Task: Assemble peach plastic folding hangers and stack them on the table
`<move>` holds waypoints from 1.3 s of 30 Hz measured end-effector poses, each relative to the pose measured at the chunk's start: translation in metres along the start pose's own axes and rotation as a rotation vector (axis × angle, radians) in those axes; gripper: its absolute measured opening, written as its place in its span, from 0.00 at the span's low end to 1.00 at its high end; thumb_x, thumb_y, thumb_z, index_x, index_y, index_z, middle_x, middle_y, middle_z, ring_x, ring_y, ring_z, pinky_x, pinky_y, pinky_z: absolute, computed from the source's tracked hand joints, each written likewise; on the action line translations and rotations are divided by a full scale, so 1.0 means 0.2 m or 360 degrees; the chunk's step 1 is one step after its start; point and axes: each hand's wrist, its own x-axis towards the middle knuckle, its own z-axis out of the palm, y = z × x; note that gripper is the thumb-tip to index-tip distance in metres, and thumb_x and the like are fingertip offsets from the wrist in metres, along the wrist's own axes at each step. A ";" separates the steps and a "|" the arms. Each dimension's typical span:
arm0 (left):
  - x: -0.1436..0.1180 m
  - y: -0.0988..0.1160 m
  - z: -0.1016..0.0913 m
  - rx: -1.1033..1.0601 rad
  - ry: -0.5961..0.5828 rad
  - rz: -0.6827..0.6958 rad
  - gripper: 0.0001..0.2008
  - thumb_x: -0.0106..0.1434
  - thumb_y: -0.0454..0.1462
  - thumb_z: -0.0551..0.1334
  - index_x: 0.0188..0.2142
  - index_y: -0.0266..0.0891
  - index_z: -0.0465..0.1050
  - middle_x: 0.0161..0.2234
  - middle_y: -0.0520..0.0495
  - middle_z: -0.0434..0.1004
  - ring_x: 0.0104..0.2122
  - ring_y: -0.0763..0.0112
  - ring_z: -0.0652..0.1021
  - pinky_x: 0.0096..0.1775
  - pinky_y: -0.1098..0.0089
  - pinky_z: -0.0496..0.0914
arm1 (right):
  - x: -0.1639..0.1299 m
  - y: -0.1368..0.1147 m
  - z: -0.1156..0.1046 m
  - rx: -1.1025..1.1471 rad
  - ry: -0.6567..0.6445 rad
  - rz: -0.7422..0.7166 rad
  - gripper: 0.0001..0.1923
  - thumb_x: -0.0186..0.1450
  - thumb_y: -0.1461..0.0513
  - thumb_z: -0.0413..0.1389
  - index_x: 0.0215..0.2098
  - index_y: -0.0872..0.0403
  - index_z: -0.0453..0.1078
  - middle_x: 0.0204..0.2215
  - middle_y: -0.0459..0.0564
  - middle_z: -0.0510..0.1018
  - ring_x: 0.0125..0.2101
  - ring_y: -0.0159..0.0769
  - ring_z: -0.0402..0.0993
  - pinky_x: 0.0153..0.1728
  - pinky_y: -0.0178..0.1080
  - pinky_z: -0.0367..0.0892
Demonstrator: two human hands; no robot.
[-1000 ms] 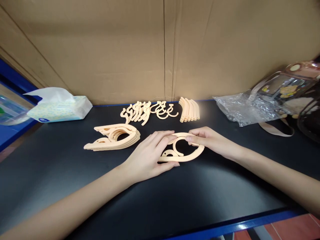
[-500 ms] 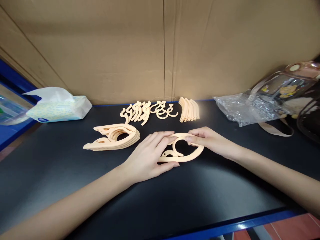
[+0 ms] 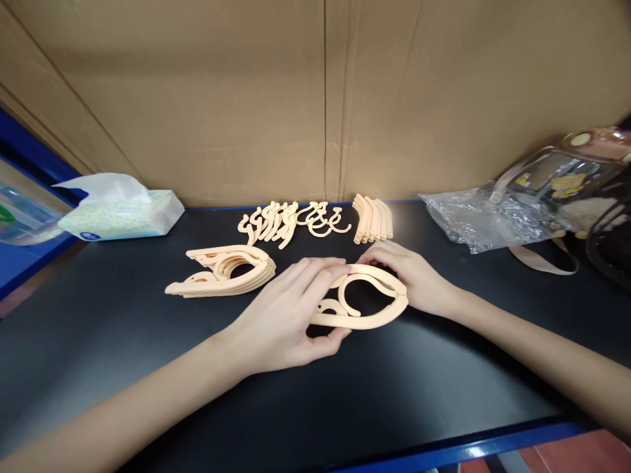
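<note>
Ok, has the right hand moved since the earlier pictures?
Yes. The right hand has shifted slightly away from the person, closer to the curved tubes at the back; its thumb no longer shows over the held piece.

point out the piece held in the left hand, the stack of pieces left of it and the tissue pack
Held piece (image 3: 366,322): head view, on its near curved bar
Stack of pieces (image 3: 229,286): head view, on the top piece's near bar
Tissue pack (image 3: 123,217): head view, on its printed side

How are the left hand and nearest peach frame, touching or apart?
Touching: the head view shows the left hand around the peach frame, fingers over its far edge, thumb at its near edge.
</note>
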 end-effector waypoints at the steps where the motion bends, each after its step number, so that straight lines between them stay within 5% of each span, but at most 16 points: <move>1: 0.00 0.00 -0.04 0.0014 -0.0011 -0.0039 0.29 0.57 0.40 0.62 0.57 0.38 0.56 0.55 0.40 0.66 0.53 0.59 0.69 0.53 0.61 0.67 | 0.00 0.00 0.00 -0.0115 -0.0012 -0.0120 0.12 0.67 0.57 0.49 0.45 0.52 0.68 0.42 0.53 0.74 0.44 0.40 0.69 0.44 0.42 0.65; 6: -0.06 -0.12 -0.29 0.0088 -0.0043 -0.0304 0.30 0.57 0.44 0.62 0.58 0.46 0.56 0.54 0.48 0.67 0.50 0.61 0.72 0.51 0.64 0.67 | -0.02 -0.01 0.04 -0.0532 -0.0218 -0.0322 0.25 0.68 0.51 0.47 0.59 0.54 0.61 0.61 0.57 0.61 0.60 0.46 0.57 0.59 0.51 0.54; 13: -0.29 -0.41 -0.52 0.0258 -0.0043 -0.0901 0.34 0.55 0.57 0.60 0.57 0.46 0.61 0.53 0.50 0.69 0.51 0.57 0.71 0.54 0.59 0.62 | -0.03 0.01 0.06 -0.0598 -0.0314 -0.0284 0.27 0.68 0.49 0.45 0.61 0.52 0.59 0.64 0.55 0.56 0.63 0.46 0.50 0.61 0.53 0.52; 18: -0.34 -0.44 -0.54 0.0275 -0.0108 -0.1019 0.36 0.50 0.62 0.59 0.55 0.50 0.64 0.50 0.54 0.72 0.48 0.56 0.72 0.53 0.59 0.62 | -0.03 0.01 0.06 -0.0562 -0.0303 -0.0297 0.26 0.68 0.50 0.47 0.61 0.52 0.59 0.63 0.56 0.57 0.63 0.46 0.51 0.60 0.53 0.53; 39: -0.34 -0.47 -0.49 0.0194 -0.0284 -0.1102 0.32 0.52 0.55 0.63 0.55 0.53 0.62 0.51 0.56 0.72 0.48 0.58 0.73 0.51 0.63 0.63 | -0.02 0.00 0.06 -0.0558 -0.0296 -0.0306 0.26 0.68 0.51 0.47 0.61 0.53 0.59 0.63 0.57 0.58 0.63 0.46 0.52 0.60 0.53 0.54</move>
